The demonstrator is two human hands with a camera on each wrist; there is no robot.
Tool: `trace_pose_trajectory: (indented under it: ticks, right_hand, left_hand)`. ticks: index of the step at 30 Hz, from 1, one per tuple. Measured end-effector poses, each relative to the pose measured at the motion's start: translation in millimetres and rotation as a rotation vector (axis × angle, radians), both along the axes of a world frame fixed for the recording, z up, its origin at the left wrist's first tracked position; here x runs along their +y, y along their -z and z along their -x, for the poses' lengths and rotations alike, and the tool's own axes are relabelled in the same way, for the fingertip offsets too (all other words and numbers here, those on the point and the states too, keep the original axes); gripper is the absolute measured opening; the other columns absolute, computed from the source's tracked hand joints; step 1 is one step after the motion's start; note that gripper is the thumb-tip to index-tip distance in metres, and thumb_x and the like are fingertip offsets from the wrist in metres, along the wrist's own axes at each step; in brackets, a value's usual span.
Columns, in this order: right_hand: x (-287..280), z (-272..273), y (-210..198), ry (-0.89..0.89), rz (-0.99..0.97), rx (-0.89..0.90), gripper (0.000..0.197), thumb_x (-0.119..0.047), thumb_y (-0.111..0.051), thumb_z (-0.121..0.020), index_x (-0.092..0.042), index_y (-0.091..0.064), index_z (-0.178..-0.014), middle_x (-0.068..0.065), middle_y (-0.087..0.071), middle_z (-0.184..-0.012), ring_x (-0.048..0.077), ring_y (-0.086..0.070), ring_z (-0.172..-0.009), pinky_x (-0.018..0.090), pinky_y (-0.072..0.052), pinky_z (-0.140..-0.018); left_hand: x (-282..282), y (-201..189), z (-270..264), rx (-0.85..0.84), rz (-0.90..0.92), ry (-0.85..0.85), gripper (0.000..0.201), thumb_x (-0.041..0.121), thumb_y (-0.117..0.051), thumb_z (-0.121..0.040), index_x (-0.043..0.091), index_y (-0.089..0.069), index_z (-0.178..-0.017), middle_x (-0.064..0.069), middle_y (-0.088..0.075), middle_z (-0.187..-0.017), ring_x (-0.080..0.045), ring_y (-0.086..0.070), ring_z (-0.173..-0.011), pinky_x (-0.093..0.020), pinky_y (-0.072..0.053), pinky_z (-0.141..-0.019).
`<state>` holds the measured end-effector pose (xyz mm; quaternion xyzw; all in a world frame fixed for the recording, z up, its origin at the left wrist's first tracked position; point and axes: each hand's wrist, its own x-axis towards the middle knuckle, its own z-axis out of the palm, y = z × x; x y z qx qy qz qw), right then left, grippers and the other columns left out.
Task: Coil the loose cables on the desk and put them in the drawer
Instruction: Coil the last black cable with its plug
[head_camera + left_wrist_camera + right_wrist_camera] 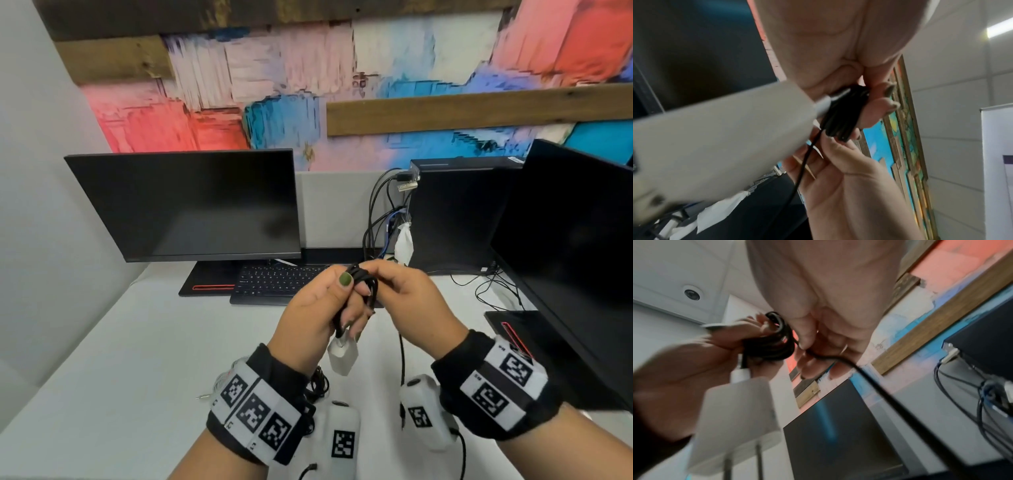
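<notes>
Your left hand grips the coil above the desk, charger dangling at 6 o'clock. Your right hand pinches the tail; feed each wrap snug, keeping light tension.

— How many screens do you count on the tabletop?
— Two monitors: one far left, one at the right edge. One keyboard, one computer tower.
— And chargers?
— One white plug on one black cable, wound in several loops. Two hands, left and right, with two marked wristbands.
— Other cables?
— A tangle beside the tower; I can't count them.
</notes>
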<state>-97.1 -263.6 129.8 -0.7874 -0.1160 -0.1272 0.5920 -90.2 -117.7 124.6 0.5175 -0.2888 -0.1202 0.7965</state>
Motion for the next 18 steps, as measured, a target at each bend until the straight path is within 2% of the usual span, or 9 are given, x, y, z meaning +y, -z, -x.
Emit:
trace_pose_trajectory:
  ticks: [3, 5, 6, 8, 11, 13, 15, 16, 18]
  right_hand:
    - [7, 1, 9, -0.113, -0.039, 0.064, 0.022, 0.003, -0.046, -0.094, -0.002, -0.066, -0.085, 0.019, -0.064, -0.076, 0.025, -0.059, -0.071, 0.035, -0.052, -0.073]
    - [9, 1, 10, -0.204, -0.064, 0.121, 0.016, 0.008, -0.045, -0.090, 0.006, -0.060, -0.092, 0.016, -0.063, -0.076, 0.020, -0.058, -0.071, 0.032, -0.050, -0.069]
    - [9, 2, 8, -0.256, -0.082, 0.147, 0.016, 0.010, -0.046, -0.085, 0.005, -0.059, -0.093, 0.011, -0.062, -0.077, 0.014, -0.058, -0.073, 0.026, -0.049, -0.070]
    - [8, 3, 3, -0.361, -0.112, 0.194, 0.025, 0.008, -0.046, -0.073, -0.008, -0.060, -0.086, 0.003, -0.057, -0.079, 0.011, -0.054, -0.075, 0.022, -0.047, -0.072]
    - [8, 2, 2, -0.337, -0.113, 0.164, 0.023, -0.006, -0.052, -0.078, -0.027, -0.062, -0.078, -0.007, -0.058, -0.077, 0.010, -0.057, -0.078, 0.028, -0.048, -0.074]
    - [8, 1, 5, -0.278, -0.165, 0.148, 0.024, -0.012, -0.054, -0.082, -0.028, -0.067, -0.094, -0.006, -0.066, -0.086, 0.013, -0.063, -0.083, 0.032, -0.051, -0.077]
    - [7, 0, 8, -0.248, -0.150, 0.156, 0.034, -0.015, -0.051, -0.086, -0.021, -0.063, -0.117, 0.004, -0.068, -0.108, 0.024, -0.066, -0.096, 0.038, -0.053, -0.086]
    - [6, 0, 8, -0.237, -0.119, 0.154, 0.038, -0.015, -0.049, -0.088, -0.017, -0.060, -0.125, 0.008, -0.065, -0.116, 0.026, -0.065, -0.100, 0.039, -0.053, -0.088]
    - [6, -1, 8, -0.185, -0.075, 0.134, 0.038, -0.008, -0.047, -0.094, -0.016, -0.056, -0.130, 0.009, -0.061, -0.121, 0.024, -0.066, -0.095, 0.034, -0.055, -0.087]
  left_hand:
    - [4, -3, -3, 0.032, 0.016, -0.019, 0.029, 0.029, -0.040, -0.091, 0.003, -0.050, -0.085, 0.000, -0.038, -0.051, -0.018, -0.041, -0.051, -0.027, -0.042, -0.061]
    - [7, -2, -6, 0.056, 0.031, -0.040, 0.028, 0.029, -0.039, -0.091, 0.003, -0.048, -0.085, -0.001, -0.040, -0.052, -0.017, -0.043, -0.050, -0.027, -0.041, -0.057]
    - [8, -2, -6, 0.062, 0.034, -0.062, 0.028, 0.029, -0.039, -0.091, 0.003, -0.048, -0.084, -0.002, -0.042, -0.052, -0.018, -0.043, -0.051, -0.027, -0.041, -0.056]
    - [8, 0, -7, 0.041, 0.011, -0.123, 0.029, 0.029, -0.038, -0.092, 0.003, -0.049, -0.082, -0.005, -0.044, -0.057, -0.020, -0.046, -0.055, -0.029, -0.042, -0.058]
    - [7, 3, -10, -0.010, -0.075, -0.211, 0.033, 0.036, -0.044, -0.091, 0.004, -0.052, -0.085, -0.008, -0.049, -0.066, -0.020, -0.049, -0.064, -0.030, -0.043, -0.060]
    - [9, 3, -13, -0.042, -0.147, -0.267, 0.034, 0.045, -0.050, -0.088, 0.013, -0.060, -0.087, -0.017, -0.054, -0.083, -0.027, -0.053, -0.076, -0.035, -0.048, -0.067]
    - [12, 3, -15, -0.115, -0.244, -0.323, 0.029, 0.049, -0.048, -0.087, 0.028, -0.067, -0.087, -0.023, -0.054, -0.105, -0.033, -0.055, -0.097, -0.040, -0.048, -0.085]
    - [14, 3, -17, -0.160, -0.294, -0.364, 0.027, 0.045, -0.046, -0.091, 0.028, -0.067, -0.087, -0.020, -0.053, -0.108, -0.025, -0.055, -0.101, -0.032, -0.047, -0.090]
    - [15, 0, -17, -0.235, -0.388, -0.458, 0.027, 0.029, -0.041, -0.098, 0.020, -0.063, -0.084, -0.008, -0.050, -0.101, -0.001, -0.053, -0.090, -0.012, -0.043, -0.081]
